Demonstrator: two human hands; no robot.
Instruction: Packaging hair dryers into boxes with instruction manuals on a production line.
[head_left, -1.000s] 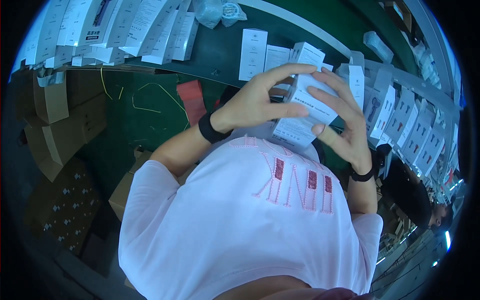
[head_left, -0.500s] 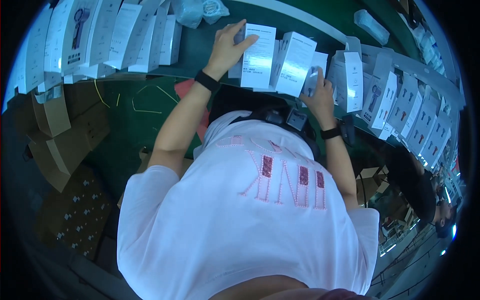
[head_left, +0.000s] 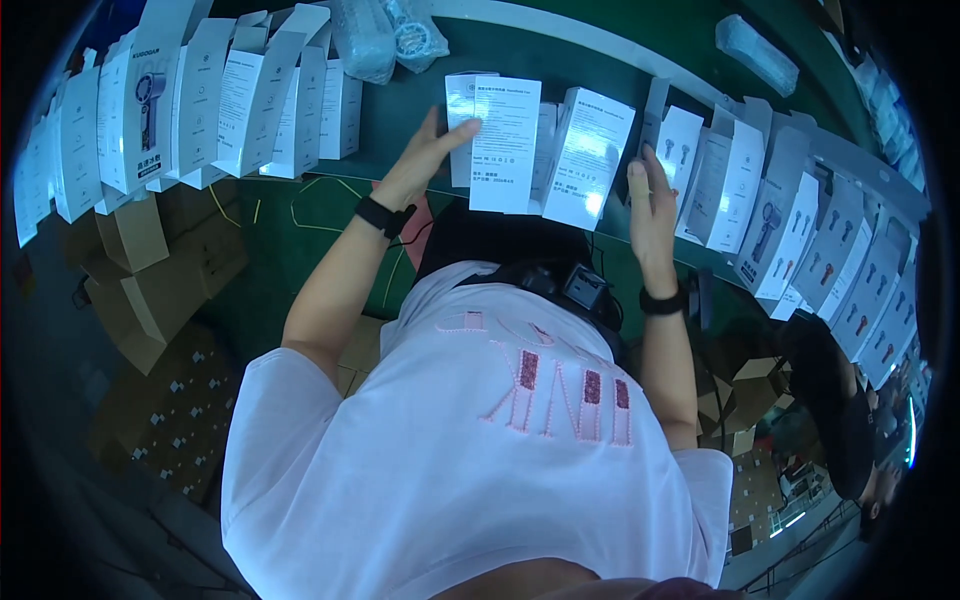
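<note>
White cardboard boxes with printed panels stand in a row along the near edge of a dark green table. My left hand [head_left: 425,155] is open beside the front box [head_left: 505,150] at the middle, its thumb reaching against the left-hand box [head_left: 459,125] that stands partly behind it. Just to the right stands another tilted white box [head_left: 590,160]. My right hand [head_left: 653,205] is open, fingers stretched upward, at the left side of a box with small fan pictures [head_left: 681,140]. Whether its fingertips touch that box cannot be made out.
More white boxes [head_left: 245,105] crowd the left, and further boxes [head_left: 780,220] line the right. Bubble-wrapped items [head_left: 362,40] lie behind, with another wrapped piece [head_left: 757,55] farther right. Brown cartons [head_left: 150,280] stand low on the left. Another person [head_left: 845,430] is at lower right.
My left hand has come down from the top of the middle box to its left side. My right hand has straightened its fingers and shifted slightly right. The whole view has tilted a little.
</note>
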